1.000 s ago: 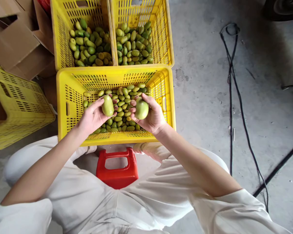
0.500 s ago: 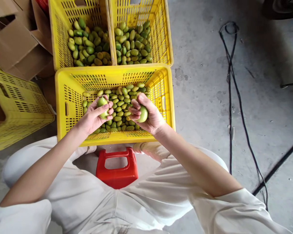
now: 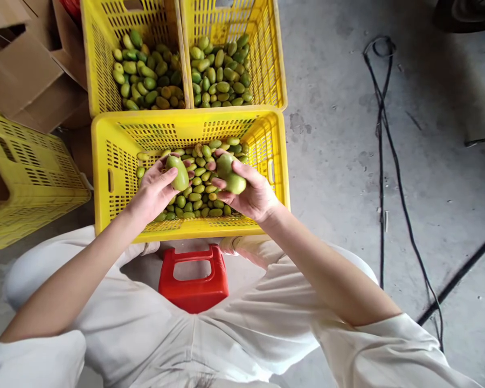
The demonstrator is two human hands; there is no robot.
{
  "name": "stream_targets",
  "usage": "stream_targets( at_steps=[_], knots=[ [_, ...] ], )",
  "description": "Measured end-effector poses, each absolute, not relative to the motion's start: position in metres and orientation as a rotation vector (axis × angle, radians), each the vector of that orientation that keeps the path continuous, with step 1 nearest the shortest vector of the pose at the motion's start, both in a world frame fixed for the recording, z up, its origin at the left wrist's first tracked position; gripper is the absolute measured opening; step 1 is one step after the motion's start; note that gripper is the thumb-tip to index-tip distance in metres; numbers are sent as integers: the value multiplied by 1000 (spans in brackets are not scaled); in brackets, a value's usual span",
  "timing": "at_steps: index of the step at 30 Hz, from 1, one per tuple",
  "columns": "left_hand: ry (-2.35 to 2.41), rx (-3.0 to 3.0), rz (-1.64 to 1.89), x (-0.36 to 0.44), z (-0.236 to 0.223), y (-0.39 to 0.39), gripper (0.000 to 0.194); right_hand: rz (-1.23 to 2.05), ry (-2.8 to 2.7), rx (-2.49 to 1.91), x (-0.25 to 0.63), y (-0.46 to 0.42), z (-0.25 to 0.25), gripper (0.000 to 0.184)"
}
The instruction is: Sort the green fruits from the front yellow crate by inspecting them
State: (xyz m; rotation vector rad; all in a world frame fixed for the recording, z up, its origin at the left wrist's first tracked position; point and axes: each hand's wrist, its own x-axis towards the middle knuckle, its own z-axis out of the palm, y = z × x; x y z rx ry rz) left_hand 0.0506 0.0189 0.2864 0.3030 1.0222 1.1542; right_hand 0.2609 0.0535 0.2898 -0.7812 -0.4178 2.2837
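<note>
My left hand (image 3: 153,189) is closed around a green mango (image 3: 178,171), held above the near yellow crate (image 3: 186,119). My right hand (image 3: 253,194) grips another green mango (image 3: 231,173) a little to the right of it. Both fruits hang over the pile of small green mangoes (image 3: 200,183) lying in the bottom of that crate. The two hands are close together, not touching.
Two more yellow crates (image 3: 178,32) with green mangoes stand side by side behind the near one. An upturned yellow crate (image 3: 24,172) and cardboard boxes (image 3: 28,70) are at the left. A red stool (image 3: 194,277) is between my knees. Black cables (image 3: 382,134) run across the concrete floor at the right.
Both hands have turned their mangoes over in the fingers, closing around them and then showing them again. The fruits stay over the near crate.
</note>
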Motion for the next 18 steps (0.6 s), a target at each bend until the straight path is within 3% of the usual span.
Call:
stream_targets(
  at_steps=[6,10,15,18],
  knots=[
    [984,331,1177,48,291,18,42,2303,-359,-746,265,59,281,27],
    [1007,331,1118,48,290,18,43,2313,-353,-723,266,60,280,22],
    [1008,305,1086,47,287,17,35,2257,-371,-814,261,57,282,16],
    [1006,278,1024,46,289,19,16,2195,-380,-851,259,55,282,17]
  ],
)
